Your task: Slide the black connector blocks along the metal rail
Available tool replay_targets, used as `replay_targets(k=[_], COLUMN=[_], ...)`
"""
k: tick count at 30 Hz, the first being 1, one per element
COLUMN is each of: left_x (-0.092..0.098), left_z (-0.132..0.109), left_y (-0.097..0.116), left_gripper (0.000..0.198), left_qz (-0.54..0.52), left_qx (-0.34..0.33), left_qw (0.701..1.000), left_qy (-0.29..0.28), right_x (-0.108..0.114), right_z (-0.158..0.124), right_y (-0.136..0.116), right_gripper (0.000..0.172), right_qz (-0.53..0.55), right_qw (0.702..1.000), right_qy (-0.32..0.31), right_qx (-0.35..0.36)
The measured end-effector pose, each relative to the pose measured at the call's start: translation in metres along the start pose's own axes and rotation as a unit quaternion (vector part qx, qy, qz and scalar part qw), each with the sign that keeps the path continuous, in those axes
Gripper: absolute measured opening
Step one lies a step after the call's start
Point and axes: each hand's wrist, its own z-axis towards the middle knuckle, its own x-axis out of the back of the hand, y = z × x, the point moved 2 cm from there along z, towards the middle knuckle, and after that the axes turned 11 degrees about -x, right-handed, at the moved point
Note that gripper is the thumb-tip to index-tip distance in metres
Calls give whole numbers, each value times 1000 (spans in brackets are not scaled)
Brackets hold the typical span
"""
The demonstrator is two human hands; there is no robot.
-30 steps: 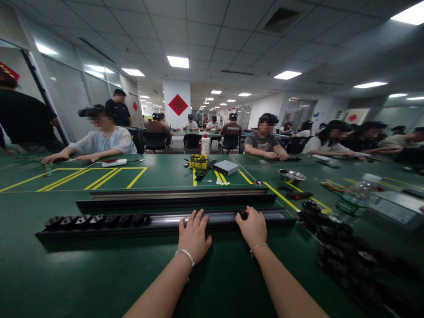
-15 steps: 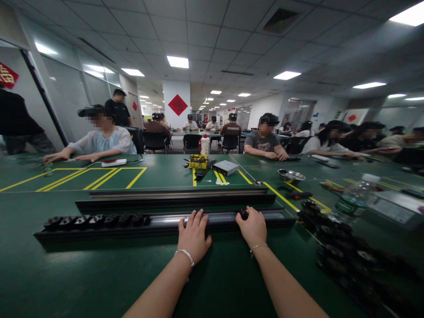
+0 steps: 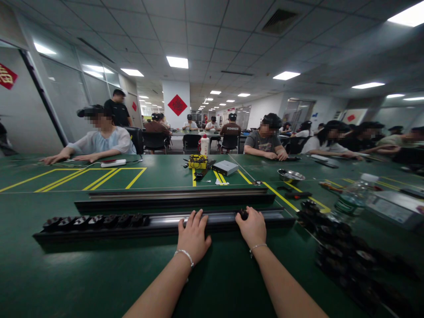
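Observation:
A long black rail (image 3: 228, 227) with a pale shiny channel lies across the table before me. My left hand (image 3: 194, 232) rests on its middle, fingers spread over the channel and holding nothing. Toward the rail's right part, my right hand (image 3: 252, 226) is closed around a small black part (image 3: 244, 214), mostly hidden by the fingers. Several similar black blocks (image 3: 96, 222) sit in a row in the rail's left half. Whether the part in my right hand touches the channel is hidden.
Behind lies a second black rail (image 3: 175, 201). At the right are a heap of black parts (image 3: 344, 251), a plastic bottle (image 3: 356, 196), a metal bowl (image 3: 290, 176) and a pale box (image 3: 397, 207). A grey box (image 3: 225, 167) stands farther back. People sit opposite.
Both hands keep the same place and grip on the rail. The view has shifted very slightly, and a person at the far left has moved mostly out of sight.

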Motion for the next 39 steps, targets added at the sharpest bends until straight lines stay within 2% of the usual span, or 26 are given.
replay_targets(k=[13, 27, 39], left_x=[-2, -1, 2], left_z=[-1, 0, -1], left_y=[-1, -1, 1], left_gripper=[53, 55, 55], left_qz=[-8, -12, -5], left_qx=[-9, -2, -1], left_qw=[1000, 1000, 1000], left_qy=[27, 8, -2], right_x=[-4, -2, 3], right_z=[1, 0, -1], right_y=[3, 2, 0], right_gripper=[37, 37, 42], right_qz=[9, 8, 9], right_qw=[1000, 1000, 1000], right_qy=[12, 6, -12], right_qx=[6, 7, -26])
